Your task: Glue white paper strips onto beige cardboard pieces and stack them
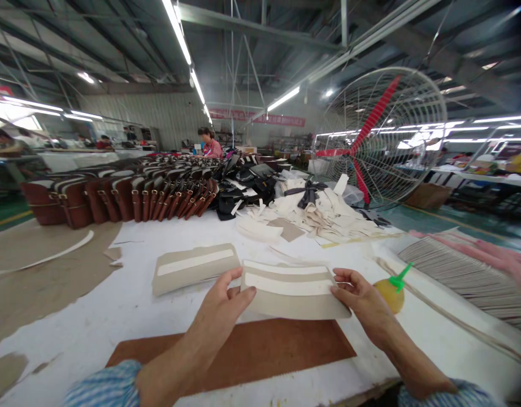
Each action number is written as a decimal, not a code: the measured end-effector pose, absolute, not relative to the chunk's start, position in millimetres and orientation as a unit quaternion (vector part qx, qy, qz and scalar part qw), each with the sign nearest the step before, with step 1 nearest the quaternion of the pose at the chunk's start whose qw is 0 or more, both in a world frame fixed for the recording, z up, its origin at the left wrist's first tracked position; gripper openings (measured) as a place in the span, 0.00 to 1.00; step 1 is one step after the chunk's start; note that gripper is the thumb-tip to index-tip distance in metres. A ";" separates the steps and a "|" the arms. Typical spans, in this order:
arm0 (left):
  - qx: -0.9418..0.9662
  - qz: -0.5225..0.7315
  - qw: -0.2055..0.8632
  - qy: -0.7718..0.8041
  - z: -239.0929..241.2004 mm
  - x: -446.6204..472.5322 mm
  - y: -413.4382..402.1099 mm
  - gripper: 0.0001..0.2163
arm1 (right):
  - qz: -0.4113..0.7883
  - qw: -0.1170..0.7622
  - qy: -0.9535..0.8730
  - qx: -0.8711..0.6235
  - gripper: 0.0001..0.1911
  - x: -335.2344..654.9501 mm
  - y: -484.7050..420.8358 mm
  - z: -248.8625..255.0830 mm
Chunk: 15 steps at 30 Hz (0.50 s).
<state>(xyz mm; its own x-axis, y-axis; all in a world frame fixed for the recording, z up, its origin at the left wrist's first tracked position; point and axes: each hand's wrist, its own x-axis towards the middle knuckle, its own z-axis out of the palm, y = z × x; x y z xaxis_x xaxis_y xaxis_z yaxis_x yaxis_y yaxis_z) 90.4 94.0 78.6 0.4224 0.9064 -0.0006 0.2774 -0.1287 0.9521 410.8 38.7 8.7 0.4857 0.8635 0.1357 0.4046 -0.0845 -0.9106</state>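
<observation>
While your left grip (224,302) and right grip (360,297) pinch the beige panel (296,307) between them by its two ends, hold the pull even so that it bows gently rather than creases. Press lightly near the white strips (290,284), since a firm thumb could shift or mark them; whether they are fully stuck down is hard to tell from this angle. The panel looks thin, matt and card-stiff, the strips smooth, narrow and slightly curved. A similar panel (186,281) with a single strip (196,262) lies on the bench (129,311), just beyond and left of your left grip. Nearer you than both grips lies a flat brown leather-like sheet (269,350); just right of your right grip sits a rounded yellow squeeze bottle (390,295) with a green nozzle (399,278).
</observation>
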 end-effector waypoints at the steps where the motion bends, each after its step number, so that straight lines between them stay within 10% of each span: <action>1: 0.685 0.315 0.487 0.441 74.9 99.1 104.1 0.25 | 0.215 0.490 -0.455 -0.712 0.24 418.6 46.4 4.6; 15: 0.794 0.207 0.383 0.424 34.3 41.4 87.0 0.21 | 0.036 0.186 -0.652 -0.734 0.14 430.1 147.0 9.6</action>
